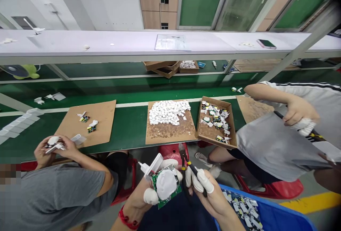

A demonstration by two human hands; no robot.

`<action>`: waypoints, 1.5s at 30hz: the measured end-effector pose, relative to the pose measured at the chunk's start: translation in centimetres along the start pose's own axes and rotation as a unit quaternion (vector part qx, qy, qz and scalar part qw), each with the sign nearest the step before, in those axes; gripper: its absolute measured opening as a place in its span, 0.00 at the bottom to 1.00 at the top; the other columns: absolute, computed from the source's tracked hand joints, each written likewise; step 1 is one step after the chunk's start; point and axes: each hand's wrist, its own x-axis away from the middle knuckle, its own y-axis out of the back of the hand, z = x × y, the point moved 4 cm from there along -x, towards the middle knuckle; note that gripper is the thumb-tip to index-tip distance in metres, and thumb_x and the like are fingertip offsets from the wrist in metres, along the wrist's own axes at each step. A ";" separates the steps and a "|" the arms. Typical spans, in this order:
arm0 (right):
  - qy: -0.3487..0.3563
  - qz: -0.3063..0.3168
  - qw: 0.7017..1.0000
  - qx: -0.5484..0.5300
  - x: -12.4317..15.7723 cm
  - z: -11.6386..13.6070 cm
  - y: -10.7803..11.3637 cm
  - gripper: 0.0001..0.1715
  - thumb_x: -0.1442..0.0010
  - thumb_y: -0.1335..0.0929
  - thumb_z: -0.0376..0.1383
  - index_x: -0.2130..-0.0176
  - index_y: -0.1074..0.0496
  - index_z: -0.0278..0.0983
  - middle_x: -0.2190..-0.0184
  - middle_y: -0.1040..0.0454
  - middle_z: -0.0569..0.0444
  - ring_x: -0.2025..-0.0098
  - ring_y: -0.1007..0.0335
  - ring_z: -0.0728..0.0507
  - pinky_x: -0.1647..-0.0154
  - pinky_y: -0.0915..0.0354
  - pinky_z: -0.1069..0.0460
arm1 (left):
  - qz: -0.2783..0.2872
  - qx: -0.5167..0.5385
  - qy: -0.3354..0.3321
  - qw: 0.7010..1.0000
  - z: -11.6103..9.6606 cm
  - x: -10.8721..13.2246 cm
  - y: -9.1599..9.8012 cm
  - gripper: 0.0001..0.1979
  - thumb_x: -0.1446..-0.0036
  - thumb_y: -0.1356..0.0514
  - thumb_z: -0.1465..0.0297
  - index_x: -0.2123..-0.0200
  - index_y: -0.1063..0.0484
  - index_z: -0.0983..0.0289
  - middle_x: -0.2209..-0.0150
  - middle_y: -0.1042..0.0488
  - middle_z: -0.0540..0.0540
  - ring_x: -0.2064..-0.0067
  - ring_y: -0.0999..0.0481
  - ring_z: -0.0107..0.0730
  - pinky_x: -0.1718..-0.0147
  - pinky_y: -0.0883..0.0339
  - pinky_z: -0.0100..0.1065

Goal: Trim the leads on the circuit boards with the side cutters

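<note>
Plainly, counts first: one board (161,202), one white disc (166,185) on its face, one white casing (157,163) at its upper-left edge, one pair of pliers (183,157). Left hand (140,192) pinching the board between thumb and fingers; right hand (210,192) wrapped about the pliers' handles, which stand apart (whether the cutting edges meet, cannot tell). White covers on fingertips of both.

Board low in view, short of the bench (130,128), just left of the pliers; tilted, disc toward the camera. Outline near square, no clear long axis. Casing's long axis slants lower left to upper right, prongs pointing up and left. Pliers nearly upright in view, nose toward the bench.

Around: three cardboard sheets; two assemblies (92,127) on the left sheet (103,117), white pieces (167,112) heaped on the middle sheet (170,136), too many to count. One carton (216,143) and one blue bin (282,218), each holding many parts. Two co-workers, one either side
</note>
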 end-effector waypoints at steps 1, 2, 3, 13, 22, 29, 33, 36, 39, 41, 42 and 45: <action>-0.006 -0.009 1.000 -0.005 -0.1 -0.4 0.1 0.28 0.42 0.36 0.55 0.79 0.37 0.37 0.79 0.39 0.56 0.78 0.42 0.49 0.76 0.44 0.51 | -0.004 -0.004 0.000 1.000 0.0 0.0 -0.2 0.37 0.66 0.26 0.53 0.51 0.25 0.59 0.59 0.20 0.58 0.57 0.23 0.41 0.57 0.32 0.34; -0.011 -0.018 1.000 -0.005 -0.2 -0.9 0.2 0.27 0.42 0.36 0.54 0.79 0.37 0.37 0.80 0.39 0.57 0.79 0.42 0.49 0.77 0.44 0.52 | -0.015 -0.014 0.002 1.000 0.0 0.0 -0.3 0.35 0.65 0.26 0.54 0.51 0.24 0.58 0.59 0.20 0.58 0.56 0.23 0.41 0.56 0.32 0.33; -0.013 -0.026 1.000 -0.004 -0.4 -1.5 0.3 0.25 0.41 0.36 0.53 0.77 0.35 0.36 0.81 0.39 0.58 0.80 0.43 0.50 0.77 0.43 0.53 | -0.025 -0.024 0.003 0.999 -0.1 0.0 -0.4 0.34 0.65 0.26 0.55 0.51 0.24 0.57 0.58 0.21 0.57 0.55 0.24 0.41 0.55 0.33 0.34; 0.187 -0.052 0.936 0.293 -1.9 -4.4 -0.2 0.12 0.43 0.35 0.38 0.58 0.27 0.41 0.57 0.22 0.50 0.53 0.25 0.39 0.52 0.29 0.49 | -0.137 -0.019 -0.043 0.989 0.3 1.7 -0.2 0.34 0.71 0.22 0.64 0.55 0.23 0.59 0.60 0.23 0.55 0.56 0.26 0.39 0.52 0.37 0.38; 0.300 0.139 0.833 0.445 -3.2 -6.5 -3.1 0.27 0.50 0.33 0.30 0.48 0.30 0.36 0.52 0.25 0.39 0.50 0.26 0.34 0.53 0.25 0.45 | -0.213 -0.001 -0.144 0.966 1.5 4.4 1.8 0.38 0.71 0.23 0.62 0.51 0.26 0.57 0.57 0.23 0.57 0.56 0.24 0.42 0.54 0.35 0.38; 0.231 0.036 0.885 0.403 -2.7 -4.1 -4.4 0.15 0.34 0.40 0.39 0.52 0.31 0.39 0.54 0.27 0.46 0.53 0.27 0.41 0.53 0.28 0.49 | -0.193 -0.004 -0.131 0.972 -1.8 7.4 0.7 0.35 0.69 0.23 0.64 0.52 0.24 0.55 0.56 0.21 0.57 0.55 0.24 0.41 0.52 0.34 0.36; 0.295 0.025 0.845 0.445 -2.6 -0.2 -4.0 0.14 0.35 0.39 0.41 0.62 0.28 0.39 0.59 0.27 0.49 0.60 0.26 0.43 0.61 0.27 0.51 | -0.144 0.019 -0.130 0.981 -3.2 8.0 0.7 0.38 0.67 0.25 0.58 0.48 0.26 0.56 0.57 0.21 0.59 0.56 0.22 0.45 0.54 0.31 0.41; 0.342 -0.002 0.819 0.461 -2.0 1.7 -3.6 0.14 0.36 0.38 0.41 0.68 0.29 0.38 0.61 0.29 0.49 0.63 0.27 0.44 0.64 0.29 0.51 | -0.140 0.019 -0.129 0.982 -3.7 7.8 0.9 0.36 0.65 0.25 0.58 0.49 0.26 0.56 0.56 0.21 0.59 0.56 0.22 0.46 0.52 0.31 0.43; 0.320 -0.010 0.845 0.429 -1.4 1.9 -3.4 0.16 0.36 0.38 0.44 0.68 0.29 0.38 0.68 0.30 0.52 0.66 0.29 0.45 0.67 0.30 0.52 | -0.149 0.013 -0.117 0.982 -3.5 7.5 1.2 0.37 0.64 0.25 0.59 0.47 0.27 0.57 0.55 0.22 0.60 0.56 0.22 0.46 0.51 0.31 0.43; 0.287 -0.028 0.872 0.397 -1.2 1.4 -3.1 0.17 0.37 0.37 0.47 0.65 0.27 0.38 0.69 0.28 0.51 0.65 0.28 0.43 0.66 0.30 0.51 | -0.152 0.008 -0.112 0.982 -3.2 7.3 1.3 0.40 0.64 0.25 0.59 0.45 0.30 0.57 0.54 0.22 0.61 0.56 0.22 0.46 0.50 0.32 0.45; 0.263 -0.029 0.888 0.376 -1.2 0.9 -3.0 0.18 0.37 0.37 0.48 0.64 0.26 0.38 0.71 0.27 0.51 0.67 0.28 0.43 0.68 0.31 0.51 | -0.149 0.006 -0.110 0.983 -3.1 7.2 1.2 0.41 0.64 0.25 0.59 0.44 0.31 0.57 0.54 0.22 0.61 0.55 0.22 0.47 0.49 0.33 0.46; 0.198 0.003 0.926 0.320 -1.2 -0.2 -2.8 0.19 0.36 0.39 0.47 0.67 0.27 0.38 0.79 0.31 0.56 0.77 0.34 0.47 0.76 0.35 0.53 | -0.131 0.009 -0.107 0.986 -3.0 6.9 0.7 0.42 0.63 0.26 0.58 0.42 0.33 0.58 0.55 0.22 0.61 0.56 0.22 0.47 0.49 0.34 0.46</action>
